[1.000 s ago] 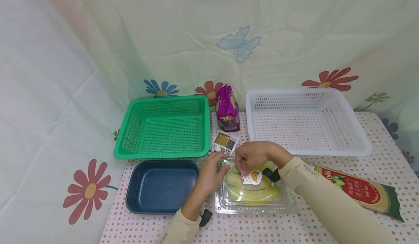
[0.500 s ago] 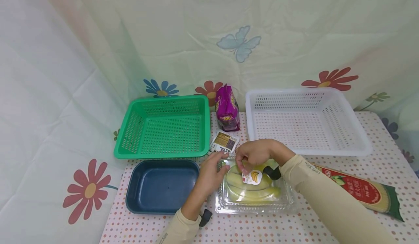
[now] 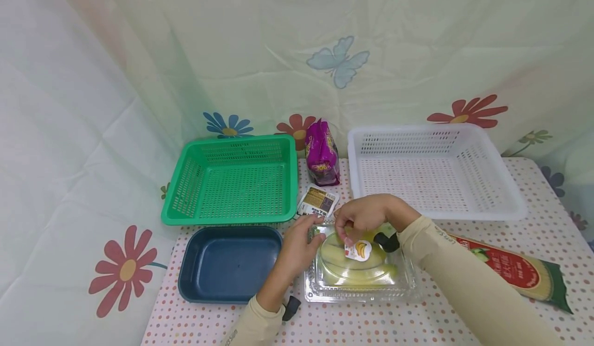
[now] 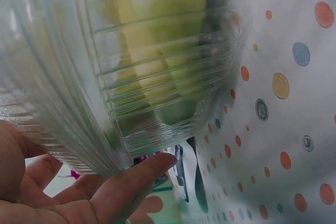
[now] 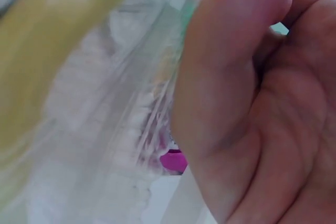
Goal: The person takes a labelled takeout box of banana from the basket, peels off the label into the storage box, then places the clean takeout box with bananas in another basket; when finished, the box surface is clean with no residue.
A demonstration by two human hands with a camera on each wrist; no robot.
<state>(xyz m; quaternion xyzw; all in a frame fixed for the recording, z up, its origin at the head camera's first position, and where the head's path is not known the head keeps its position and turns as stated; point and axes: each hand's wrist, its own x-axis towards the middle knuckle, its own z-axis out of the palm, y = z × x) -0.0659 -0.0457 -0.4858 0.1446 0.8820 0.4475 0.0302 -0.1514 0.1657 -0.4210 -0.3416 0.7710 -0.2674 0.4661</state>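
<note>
A clear plastic clamshell box (image 3: 362,297) lies on the table in the head view, with yellow-green bananas (image 3: 339,271) inside. On its lid is a white sticker (image 3: 357,253) with a banana picture. My left hand (image 3: 299,248) holds the box's left side, its thumb on the lid edge and its fingers round the far corner. Seen from the left wrist, a finger (image 4: 136,182) lies along the ribbed wall. My right hand (image 3: 364,219) reaches over the lid and pinches the sticker's upper left edge with curled fingers. In the right wrist view, that hand hides the sticker.
A dark blue tray (image 3: 232,297) stands left of the box, with a green basket (image 3: 229,218) behind it. A white basket (image 3: 441,214) is at the back right. Near the box are a white packet (image 3: 317,200), a purple bag (image 3: 322,152) and a pasta pack (image 3: 520,271).
My right hand has drawn slightly right and away with the sticker's left edge, which has shifted a little right. The left hand and the box have stayed in place.
</note>
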